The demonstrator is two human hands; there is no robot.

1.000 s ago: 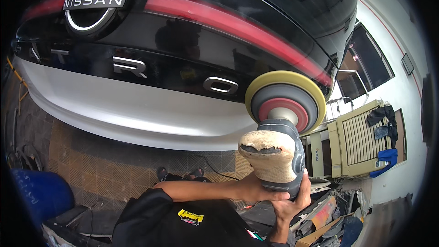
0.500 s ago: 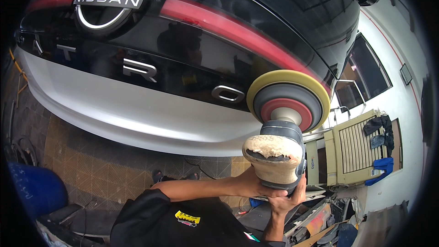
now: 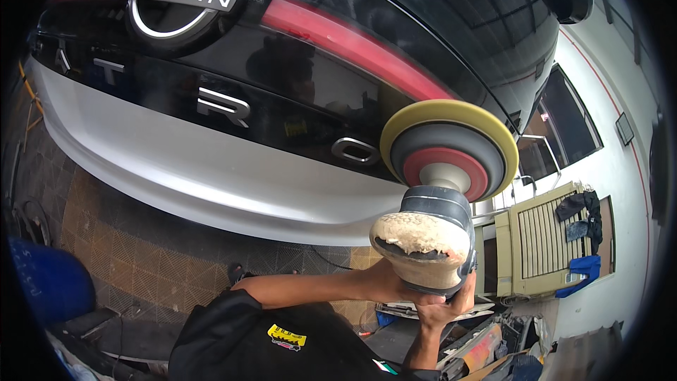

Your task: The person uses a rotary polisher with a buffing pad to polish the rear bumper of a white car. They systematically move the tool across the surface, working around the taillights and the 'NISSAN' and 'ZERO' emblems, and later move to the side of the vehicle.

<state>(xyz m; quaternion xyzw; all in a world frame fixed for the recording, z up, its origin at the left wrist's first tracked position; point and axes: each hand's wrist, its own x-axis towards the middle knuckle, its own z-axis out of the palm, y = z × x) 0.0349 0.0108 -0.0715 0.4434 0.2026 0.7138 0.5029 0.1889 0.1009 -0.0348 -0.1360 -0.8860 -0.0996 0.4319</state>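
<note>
Both my hands hold a polisher (image 3: 438, 201) with a round yellow pad (image 3: 504, 127), a grey and red backing disc and a worn, peeling cream cover. My left hand (image 3: 393, 281) wraps the body from the left, partly hidden beneath it. On the right, my right hand (image 3: 451, 302) grips the lower end of the body. The pad faces the right side of a car's black rear panel (image 3: 310, 88), over the end of a red light strip (image 3: 345, 42). Whether it touches I cannot tell. Silver letters (image 3: 355, 150) run along the panel, left of the pad.
Below the black panel, a silver bumper (image 3: 197, 169) juts out. A beige slatted unit (image 3: 543, 236) with dark and blue cloths stands at the right by a white wall (image 3: 599, 77). Assorted parts (image 3: 486, 346) are piled at lower right. A blue drum (image 3: 53, 282) stands at lower left.
The view has shifted slightly, and the pad sits a little higher on the panel, its tilt slightly altered. Both hands keep their grip on the polisher.
</note>
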